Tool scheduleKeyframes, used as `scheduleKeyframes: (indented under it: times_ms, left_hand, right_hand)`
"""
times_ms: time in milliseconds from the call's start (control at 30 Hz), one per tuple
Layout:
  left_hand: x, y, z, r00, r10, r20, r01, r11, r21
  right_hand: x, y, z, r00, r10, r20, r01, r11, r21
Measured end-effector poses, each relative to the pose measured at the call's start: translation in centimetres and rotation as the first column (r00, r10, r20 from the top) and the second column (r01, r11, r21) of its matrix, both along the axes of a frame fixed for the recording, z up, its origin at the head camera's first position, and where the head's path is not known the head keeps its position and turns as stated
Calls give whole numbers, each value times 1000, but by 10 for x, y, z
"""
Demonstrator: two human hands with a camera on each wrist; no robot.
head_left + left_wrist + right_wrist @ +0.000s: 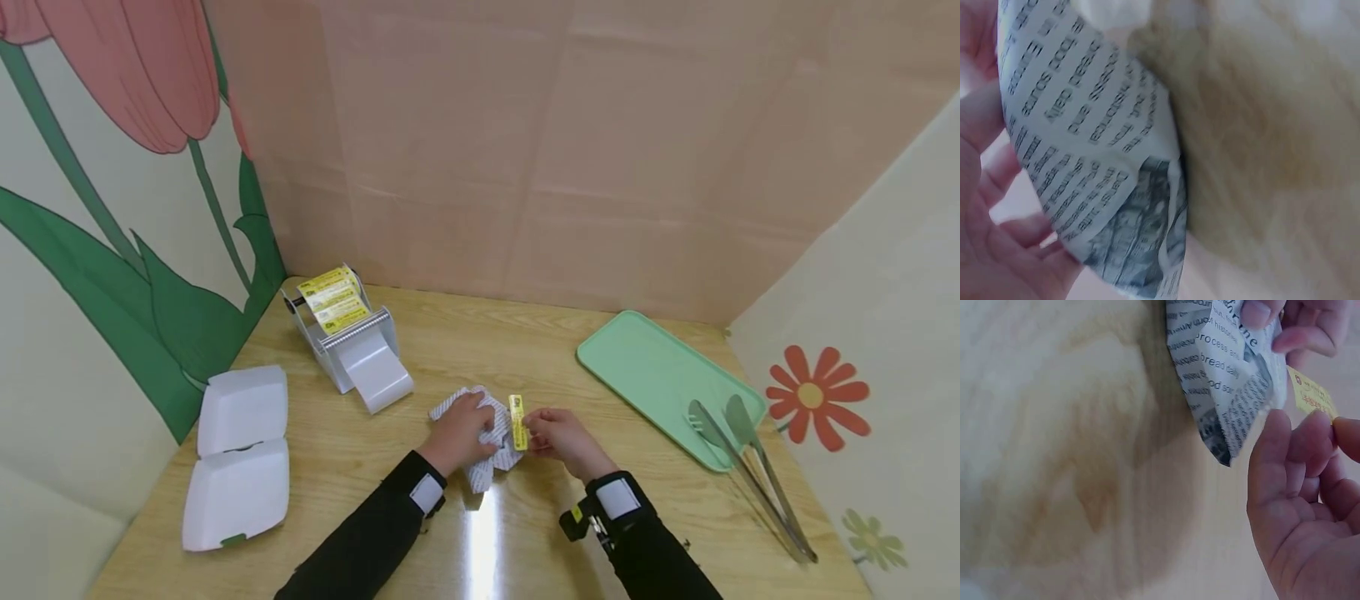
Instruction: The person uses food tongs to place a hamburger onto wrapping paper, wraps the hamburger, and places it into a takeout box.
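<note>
While your left hand (pixel 457 435) gripped and partly hid the newsprint-patterned wrapping paper (pixel 502 442), lower centre of the head view, your right hand (pixel 564 439) pinched a yellow sticker (pixel 518 423), lettering too blurred to read; the paper read "bread daily".

Black sleeves (pixel 360 533), white-patched black wristbands (pixel 618 498)

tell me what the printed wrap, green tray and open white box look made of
Printed wrap: likely thin matte paper, creased and folded. Green tray: probably hard plastic, smooth and evenly coloured. Open white box: matte, maybe foam or moulded pulp; the look leaves that open.
</note>
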State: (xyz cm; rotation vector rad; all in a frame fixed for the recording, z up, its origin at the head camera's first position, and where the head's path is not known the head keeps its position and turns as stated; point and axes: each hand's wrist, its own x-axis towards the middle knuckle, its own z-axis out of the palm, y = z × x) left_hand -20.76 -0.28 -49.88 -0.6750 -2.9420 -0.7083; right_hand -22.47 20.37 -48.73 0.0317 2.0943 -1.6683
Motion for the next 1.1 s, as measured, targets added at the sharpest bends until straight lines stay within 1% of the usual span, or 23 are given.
scheduleKeyframes:
  times_ms: [133, 200, 267, 367, 433, 500, 567, 700, 933, 1100]
  left_hand:
    - [-6, -6, 8, 996, -85, -9, 84, 993, -78]
    - [-8, -8, 12, 995, -100, 9, 101, 991, -92]
    - [-11, -9, 13, 995, -87, 48, 92, 991, -102]
    - [-13, -8, 12, 992, -53, 113, 71, 984, -161]
    - [-13, -8, 12, 991, -50, 128, 75, 976, -203]
    - [-14, -7, 13, 990, -59, 131, 89, 966, -243]
    - [-14, -7, 13, 989, -69, 128, 100, 960, -260]
    - [-15, -7, 14, 989, -75, 128, 107, 957, -271]
    - [-17, -5, 11, 991, -37, 132, 66, 974, -216]
    - [-17, -4, 12, 989, -38, 145, 68, 975, -211]
  right_hand:
    - [1, -4, -7, 998, -1, 61, 3, 999, -32]
    - [-1, -7, -10, 995, -26, 95, 30, 999, -43]
    - [-2, -9, -12, 990, -49, 131, 56, 997, -52]
    - [-5, -13, -15, 980, -84, 182, 97, 993, -65]
    - [-6, -16, -15, 974, -100, 203, 116, 991, -65]
    - [-8, -18, -15, 969, -113, 221, 130, 989, -68]
    - [-9, -21, -15, 964, -130, 232, 148, 987, -62]
    - [-13, -24, -15, 955, -164, 246, 183, 982, -57]
    - [-16, -28, -19, 944, -197, 263, 214, 976, -38]
    - [-17, -29, -21, 950, -183, 253, 199, 979, -35]
